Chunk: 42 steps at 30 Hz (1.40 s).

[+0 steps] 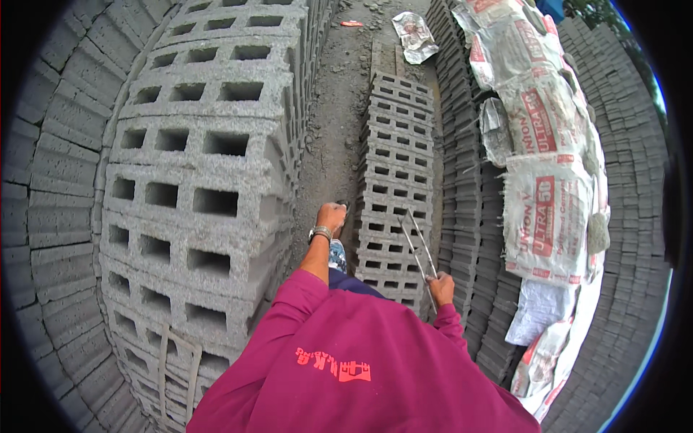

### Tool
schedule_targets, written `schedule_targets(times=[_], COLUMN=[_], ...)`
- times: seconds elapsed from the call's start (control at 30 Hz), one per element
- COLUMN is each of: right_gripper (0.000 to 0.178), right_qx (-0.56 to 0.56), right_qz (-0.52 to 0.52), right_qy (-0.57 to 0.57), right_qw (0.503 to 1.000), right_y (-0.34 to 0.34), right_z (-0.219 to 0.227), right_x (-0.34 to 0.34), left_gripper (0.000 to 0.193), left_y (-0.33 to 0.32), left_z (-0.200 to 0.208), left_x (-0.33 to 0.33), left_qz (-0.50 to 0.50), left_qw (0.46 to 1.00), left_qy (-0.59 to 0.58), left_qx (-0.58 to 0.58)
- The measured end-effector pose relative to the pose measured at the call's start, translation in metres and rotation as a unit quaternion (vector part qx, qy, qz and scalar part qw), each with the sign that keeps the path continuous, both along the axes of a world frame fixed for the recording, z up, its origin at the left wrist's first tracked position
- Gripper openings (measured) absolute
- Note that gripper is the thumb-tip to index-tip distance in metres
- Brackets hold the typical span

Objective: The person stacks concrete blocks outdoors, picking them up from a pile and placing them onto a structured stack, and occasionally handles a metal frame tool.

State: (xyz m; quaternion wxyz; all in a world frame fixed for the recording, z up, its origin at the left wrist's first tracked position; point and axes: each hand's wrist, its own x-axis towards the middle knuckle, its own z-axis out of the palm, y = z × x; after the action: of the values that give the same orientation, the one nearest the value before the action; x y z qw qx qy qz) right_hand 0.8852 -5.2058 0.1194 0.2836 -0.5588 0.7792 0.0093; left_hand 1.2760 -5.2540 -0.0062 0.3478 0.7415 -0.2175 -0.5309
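My right hand is closed around a pair of long, thin metal rods. The rods point forward and lean over a low row of grey hollow concrete blocks, their far ends close above the block tops. To the left, my left hand hangs over the dirt path beside that row, a watch on its wrist. Its fingers are curled in, and a small dark shape shows at the fingertips. Whether that shape is in the hand or beyond it, I cannot make out.
A tall stack of hollow blocks rises close on my left. Along the right stands another block stack, with cement bags laid over it. Ahead, a crumpled bag and a small red scrap lie on the gravelly path.
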Motion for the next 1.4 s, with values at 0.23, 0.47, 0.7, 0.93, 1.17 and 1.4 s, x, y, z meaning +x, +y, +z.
schedule_targets(times=[0.23, 0.47, 0.7, 0.93, 1.17, 1.4], right_gripper=[0.036, 0.033, 0.031, 0.033, 0.037, 0.038], right_qx=[-0.017, -0.056, -0.063, -0.092, -0.012, 0.045], right_qz=[0.073, 0.097, 0.034, 0.044, 0.032, 0.011], right_qy=[0.053, 0.11, 0.109, 0.083, 0.09, 0.028], right_qw=[0.996, 0.988, 0.991, 0.991, 0.995, 0.999], right_y=[-0.151, -0.275, -0.379, -0.495, -0.598, -0.715], right_z=[-0.005, 0.007, 0.02, -0.008, -0.02, 0.025], right_x=[0.013, 0.021, -0.017, -0.006, -0.045, 0.006], left_gripper=[0.032, 0.034, 0.035, 0.031, 0.027, 0.033], left_y=[-0.121, -0.166, -0.123, -0.147, -0.236, -0.402], left_z=[0.033, 0.068, 0.051, 0.019, 0.095, 0.215], left_x=[0.054, 0.098, 0.104, 0.091, 0.078, 0.119], left_qz=[0.082, 0.144, 0.192, 0.331, 0.296, 0.123], left_qw=[0.983, 0.982, 0.978, 0.941, 0.942, 0.966], left_qy=[-0.145, -0.037, -0.057, 0.009, 0.005, -0.216], left_qx=[-0.074, -0.117, -0.054, 0.066, 0.158, 0.074])
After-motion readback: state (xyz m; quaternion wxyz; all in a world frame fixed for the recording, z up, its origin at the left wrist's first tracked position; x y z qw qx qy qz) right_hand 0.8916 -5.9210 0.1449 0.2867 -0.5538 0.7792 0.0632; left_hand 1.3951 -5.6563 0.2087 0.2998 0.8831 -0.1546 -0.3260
